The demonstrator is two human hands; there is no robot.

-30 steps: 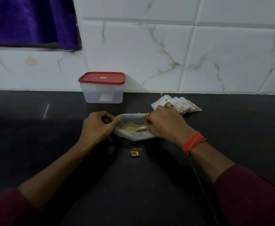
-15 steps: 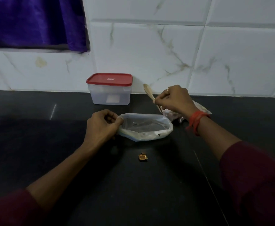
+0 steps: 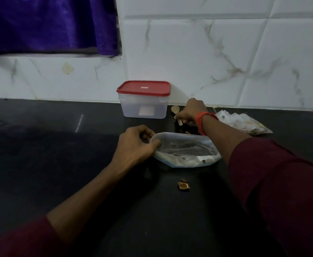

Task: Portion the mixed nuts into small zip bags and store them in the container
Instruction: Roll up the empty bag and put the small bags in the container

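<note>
Your left hand (image 3: pixel 135 143) pinches the left rim of the large clear plastic bag (image 3: pixel 186 152), fingers curled over the edge and holding its mouth open as it lies on the black counter (image 3: pixel 59 145). A few small dark bits show inside near the bag's lower edge; the dim light hides what else it holds. Your right hand (image 3: pixel 191 112) reaches past the bag towards the wall, its fingers curled round the handle of a small pale wooden spoon (image 3: pixel 175 110) whose bowl points up and to the left. An orange thread band (image 3: pixel 201 123) circles that wrist above a maroon sleeve (image 3: pixel 274 182). Just left of the spoon stands the clear rectangular plastic container (image 3: pixel 143 110), shut under its red lid (image 3: pixel 143 88), against the white marble-patterned tile wall (image 3: pixel 207 62). To the right of your wrist lies a heap of small clear zip bags (image 3: pixel 244 123). A few brown nut pieces (image 3: pixel 183 185) sit on the counter in front of the large bag. A purple curtain (image 3: pixel 50 25) hangs at upper left.
</note>
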